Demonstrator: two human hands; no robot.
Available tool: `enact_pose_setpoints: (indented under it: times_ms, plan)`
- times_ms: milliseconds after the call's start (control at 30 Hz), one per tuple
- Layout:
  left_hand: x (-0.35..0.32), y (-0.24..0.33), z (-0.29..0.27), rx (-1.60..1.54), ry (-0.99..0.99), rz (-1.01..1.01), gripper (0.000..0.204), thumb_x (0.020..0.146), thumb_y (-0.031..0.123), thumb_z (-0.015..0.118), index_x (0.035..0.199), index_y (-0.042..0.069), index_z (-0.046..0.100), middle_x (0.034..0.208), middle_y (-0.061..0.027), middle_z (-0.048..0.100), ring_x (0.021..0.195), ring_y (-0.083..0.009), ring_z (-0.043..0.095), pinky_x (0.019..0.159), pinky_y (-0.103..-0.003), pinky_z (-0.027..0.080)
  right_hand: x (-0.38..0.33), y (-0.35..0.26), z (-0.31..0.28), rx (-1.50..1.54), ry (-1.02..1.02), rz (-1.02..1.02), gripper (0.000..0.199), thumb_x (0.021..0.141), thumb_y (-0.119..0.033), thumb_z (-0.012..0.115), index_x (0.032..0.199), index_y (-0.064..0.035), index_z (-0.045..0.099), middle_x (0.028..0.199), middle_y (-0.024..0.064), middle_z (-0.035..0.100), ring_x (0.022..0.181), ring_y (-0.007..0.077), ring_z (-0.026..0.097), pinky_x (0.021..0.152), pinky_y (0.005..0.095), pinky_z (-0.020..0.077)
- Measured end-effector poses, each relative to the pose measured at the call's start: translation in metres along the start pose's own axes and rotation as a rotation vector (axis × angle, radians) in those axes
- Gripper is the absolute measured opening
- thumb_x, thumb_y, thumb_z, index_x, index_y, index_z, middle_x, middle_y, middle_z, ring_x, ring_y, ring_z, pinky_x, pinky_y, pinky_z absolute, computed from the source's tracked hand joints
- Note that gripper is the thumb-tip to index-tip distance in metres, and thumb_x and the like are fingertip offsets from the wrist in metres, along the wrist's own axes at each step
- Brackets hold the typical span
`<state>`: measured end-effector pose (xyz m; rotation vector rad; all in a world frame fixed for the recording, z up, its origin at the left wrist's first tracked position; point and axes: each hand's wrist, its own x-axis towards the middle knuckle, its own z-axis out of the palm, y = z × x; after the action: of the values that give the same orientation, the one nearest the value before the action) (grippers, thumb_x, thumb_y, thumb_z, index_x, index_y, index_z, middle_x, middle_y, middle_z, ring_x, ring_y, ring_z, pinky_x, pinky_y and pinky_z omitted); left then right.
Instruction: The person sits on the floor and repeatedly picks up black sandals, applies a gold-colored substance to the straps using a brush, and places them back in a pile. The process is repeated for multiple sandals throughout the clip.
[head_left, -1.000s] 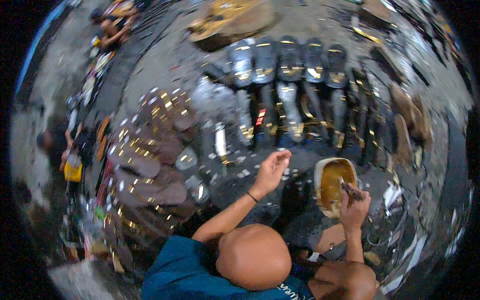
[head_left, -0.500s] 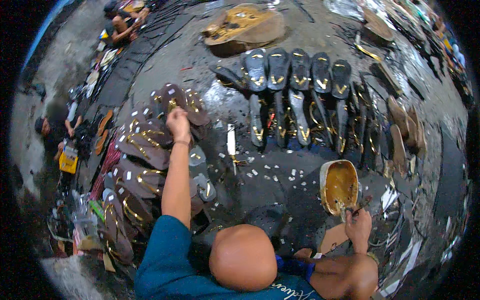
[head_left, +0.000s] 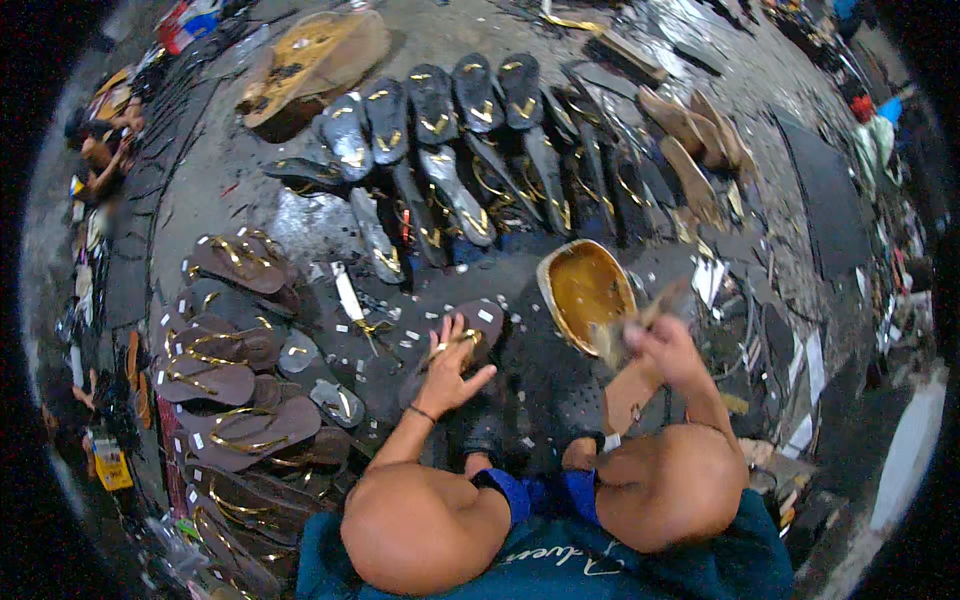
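Note:
My left hand (head_left: 448,375) rests on a brown sandal with a gold strap (head_left: 476,326), fingers around its strap, on the dark floor in front of my knees. My right hand (head_left: 662,346) grips a small brush (head_left: 618,334) whose tip hangs over the rim of a round bowl of yellow-brown glue (head_left: 585,290). A tan sole (head_left: 628,392) lies under my right wrist. My bare knees fill the lower middle of the view.
Rows of dark sandals with gold straps (head_left: 450,130) lie behind the bowl. A pile of brown sandals (head_left: 230,370) spreads at my left. Tan soles (head_left: 690,140) lie at the upper right, white paper scraps dot the floor, and a person (head_left: 100,150) sits far left.
My left arm, stretched out to the sandal pile on the left half a second ago, has come back in front of me with a brown sandal. My right hand stayed by the bowl.

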<state>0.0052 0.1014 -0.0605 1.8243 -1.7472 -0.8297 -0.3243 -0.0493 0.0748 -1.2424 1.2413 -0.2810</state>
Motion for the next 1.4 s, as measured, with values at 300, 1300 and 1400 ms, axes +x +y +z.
enact_pose_setpoints:
  times_ms: [300, 1300, 1400]
  plan:
    - [0.048, -0.012, -0.027, 0.176, -0.249, 0.421, 0.061, 0.085, 0.051, 0.062, 0.122, 0.003, 0.056, 0.152, -0.0166, 0.033, 0.143, -0.0353, 0.024, 0.116, -0.053, 0.017, 0.043, -0.082, 0.031, 0.938, -0.111, -0.042, 0.022, 0.095, -0.025, 0.061, 0.105, -0.0057, 0.062, 0.095, 0.0031, 0.067, 0.076, 0.0122, 0.064, 0.068, 0.0272, 0.0517]
    - [0.07, 0.093, -0.099, -1.786, -0.005, 0.01, 0.057, 0.101, 0.042, 0.031, 0.14, 0.002, 0.042, 0.134, -0.0158, 0.053, 0.122, -0.0302, 0.053, 0.102, -0.045, 0.045, 0.022, -0.089, 0.123, -0.213, -0.151, -1.012, 0.029, 0.074, -0.004, 0.07, 0.102, -0.0117, 0.069, 0.1, 0.0094, 0.068, 0.096, 0.03, 0.063, 0.084, 0.0386, 0.0472]
    - [0.061, 0.093, -0.077, -1.413, 0.105, -0.16, 0.057, 0.1, 0.043, 0.034, 0.142, 0.004, 0.04, 0.134, -0.0136, 0.053, 0.121, -0.0288, 0.053, 0.102, -0.043, 0.045, 0.065, -0.122, 0.113, -0.137, 0.155, -1.244, 0.03, 0.073, -0.002, 0.065, 0.101, -0.0117, 0.069, 0.092, 0.0111, 0.067, 0.087, 0.0332, 0.062, 0.077, 0.0422, 0.0468]
